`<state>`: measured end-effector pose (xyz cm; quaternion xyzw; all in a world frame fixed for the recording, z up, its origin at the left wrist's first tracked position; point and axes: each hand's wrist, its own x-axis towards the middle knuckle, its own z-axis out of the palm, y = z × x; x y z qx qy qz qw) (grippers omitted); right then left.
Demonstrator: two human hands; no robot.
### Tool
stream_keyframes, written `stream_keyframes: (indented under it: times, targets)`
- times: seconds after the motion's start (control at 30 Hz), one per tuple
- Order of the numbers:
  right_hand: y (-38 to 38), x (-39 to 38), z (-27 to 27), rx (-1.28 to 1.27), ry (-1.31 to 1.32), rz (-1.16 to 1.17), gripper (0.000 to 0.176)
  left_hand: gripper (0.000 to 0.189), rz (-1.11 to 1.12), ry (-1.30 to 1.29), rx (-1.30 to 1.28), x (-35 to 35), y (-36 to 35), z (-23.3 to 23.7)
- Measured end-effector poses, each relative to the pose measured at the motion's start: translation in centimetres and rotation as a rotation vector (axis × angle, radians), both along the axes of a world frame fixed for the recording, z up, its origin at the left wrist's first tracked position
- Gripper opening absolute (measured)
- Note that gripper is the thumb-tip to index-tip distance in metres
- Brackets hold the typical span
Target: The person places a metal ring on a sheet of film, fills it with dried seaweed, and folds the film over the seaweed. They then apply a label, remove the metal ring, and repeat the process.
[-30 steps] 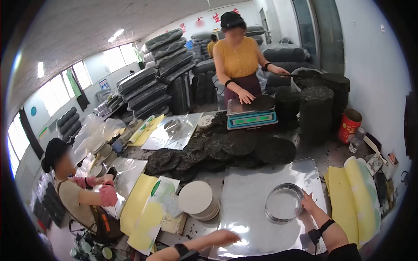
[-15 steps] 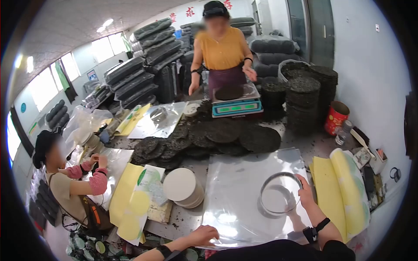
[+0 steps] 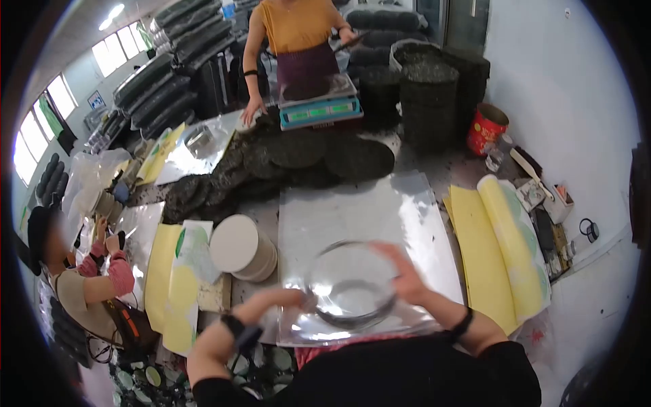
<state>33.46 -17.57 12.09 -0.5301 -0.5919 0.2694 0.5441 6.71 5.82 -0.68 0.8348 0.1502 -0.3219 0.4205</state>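
A metal ring (image 3: 351, 319) is over the clear plastic sheets (image 3: 359, 203) in front of me, blurred by motion. On its right side is my right hand (image 3: 400, 275), also blurred, with its fingers stretched out along the rim. My left hand (image 3: 288, 300) is at the ring's left side, its fingers smeared and partly hidden. Left of the sheets stands a stack of round white discs (image 3: 239, 245). Flat dark round cakes (image 3: 298, 150) lie overlapping behind the sheets.
Yellow sheets (image 3: 483, 254) lie at the right, near a red can (image 3: 487, 129). A digital scale (image 3: 319, 112) holds a dark disc. Behind it stands a co-worker (image 3: 298, 27); another person (image 3: 88, 288) works at the left. Tall dark stacks (image 3: 428, 102) stand behind.
The ring has moved left, and my left hand has come up to it. The view has shifted down and right. The standing co-worker's one hand now holds a thin dark piece.
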Motion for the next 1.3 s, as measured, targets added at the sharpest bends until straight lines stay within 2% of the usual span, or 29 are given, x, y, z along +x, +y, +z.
stream_keyframes:
  times: [0.03, 0.07, 0.13, 0.17, 0.2, 0.23, 0.3, 0.37, 0.4, 0.43, 0.47, 0.57, 0.67, 0.7, 0.73, 0.77, 0.83, 0.87, 0.9, 0.97, 1.07, 1.1, 1.2, 1.27, 1.3]
  targets:
    - [1.3, -3.8, 0.0, 0.021, -0.004, 0.187, 0.073, 0.015, 0.232, -0.212, -0.165, 2.7, 1.0, 5.1]
    - [2.1, -6.0, -0.2, 0.057, -0.016, 0.375, 0.073, 0.017, 0.291, -0.565, 0.133, 5.2, 1.2, 10.6]
    - [2.7, -6.3, -5.9, -0.118, 0.183, 0.321, 0.063, 0.020, 0.622, -0.666, 0.051, 6.4, -0.5, 19.3]
    - [3.2, -5.2, -9.9, -0.655, 0.170, -0.109, 0.060, 0.019, 0.564, -0.626, 0.127, 5.1, -1.6, 21.1]
    - [3.4, -4.1, -8.7, -0.523, 0.636, -0.291, 0.061, 0.017, 0.520, -0.601, 0.193, 3.6, -3.2, 21.7]
    - [3.5, -3.1, -7.5, -0.274, 1.060, -0.463, 0.065, 0.016, 0.488, -0.590, 0.253, 2.5, -4.6, 21.5]
    - [2.6, -0.2, -11.1, -0.291, 0.861, -0.509, 0.052, 0.015, 0.508, -0.519, 0.231, 0.3, -6.7, 18.9]
    - [-2.0, -1.0, -14.7, -0.388, 0.046, -0.451, 0.049, 0.018, 0.458, -0.398, 0.329, -0.8, -7.8, 15.0]
    - [-3.8, -1.2, -14.5, -0.512, -0.228, -0.116, 0.052, 0.021, 0.382, -0.413, 0.380, -1.4, -7.8, 12.1]
    - [-5.5, -1.5, -14.3, -0.533, -0.466, 0.236, 0.056, 0.023, 0.301, -0.382, 0.402, -1.5, -7.7, 9.5]
    - [-6.6, -1.2, -12.8, -0.612, -0.211, 0.793, 0.060, 0.024, 0.228, -0.354, 0.415, -1.2, -7.8, 7.4]
    - [-6.5, -0.6, -10.4, -0.580, -0.734, 0.580, 0.056, 0.028, 0.106, -0.244, 0.443, 0.2, -8.3, 5.0]
    - [-3.0, -0.5, -7.5, -0.480, -1.215, 0.298, 0.053, 0.031, 0.217, -0.283, 0.277, 0.0, -5.8, 11.2]
    - [-1.8, -0.7, -5.6, -0.680, -0.982, 0.352, 0.049, 0.042, 0.303, -0.616, 0.488, -1.0, -4.4, 12.2]
    - [-0.4, -0.1, -2.8, -0.858, -0.758, 0.402, 0.046, 0.050, 0.376, -0.730, 0.667, -1.4, -3.1, 14.8]
    - [1.4, 1.1, -0.7, -1.025, -0.528, 0.448, 0.043, 0.058, 0.415, -0.770, 0.859, -2.8, -1.3, 15.4]
    - [5.5, 3.0, -1.0, -0.418, -0.539, 0.034, 0.032, 0.058, 0.496, -0.642, 1.136, -4.1, 0.4, 15.5]
    - [8.9, 5.0, -1.0, -0.288, -0.652, -0.048, 0.032, 0.057, 0.543, -0.580, 1.272, -4.5, 0.9, 15.0]
    - [12.4, 6.9, -1.7, -0.153, -0.764, -0.131, 0.031, 0.061, 0.521, -0.437, 1.145, -5.0, 1.4, 13.8]
    - [17.7, 10.5, -5.1, -0.138, -1.067, -0.301, 0.032, 0.059, 0.522, -0.496, 1.076, -5.1, 1.5, 12.9]
    - [21.7, 12.3, -8.6, -0.208, -1.169, -0.278, 0.038, 0.054, 0.457, -0.572, 1.038, -5.7, 2.9, 13.0]
    - [22.3, 12.6, -9.1, -0.243, -1.158, -0.291, 0.047, 0.052, 0.431, -0.591, 1.029, -5.7, 2.9, 13.2]
    - [23.1, 15.5, -10.2, -0.226, -1.216, -0.425, 0.053, 0.044, 0.575, -0.273, 1.002, -6.0, 5.8, 17.5]
    - [19.8, 17.0, -7.0, 0.064, -1.050, -0.527, 0.047, 0.038, 0.599, -0.531, 1.217, -5.9, 6.9, 20.2]
    - [17.0, 17.1, -4.5, 0.162, -0.912, -0.569, 0.043, 0.038, 0.503, -0.767, 1.235, -3.7, 6.4, 21.0]
